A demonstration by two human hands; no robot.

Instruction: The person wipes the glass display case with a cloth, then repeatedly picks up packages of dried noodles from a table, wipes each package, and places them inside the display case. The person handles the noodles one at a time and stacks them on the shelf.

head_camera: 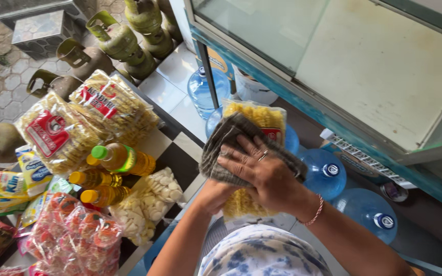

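My right hand (262,171) presses a grey cloth (226,140) flat against a clear bag of yellow pasta (262,116). My left hand (213,195) holds the same bag from underneath, mostly hidden by the cloth and the right hand. The bag is held in the air in front of me, beside a glass display cabinet (333,56). A ring and a thin bracelet show on the right hand and wrist.
To the left a checkered table (180,153) carries bags of noodles (78,122), oil bottles (118,158), white crackers (152,197) and red packets (72,235). Blue water jugs (328,174) stand on the floor below. Green gas cylinders (124,41) line the far side.
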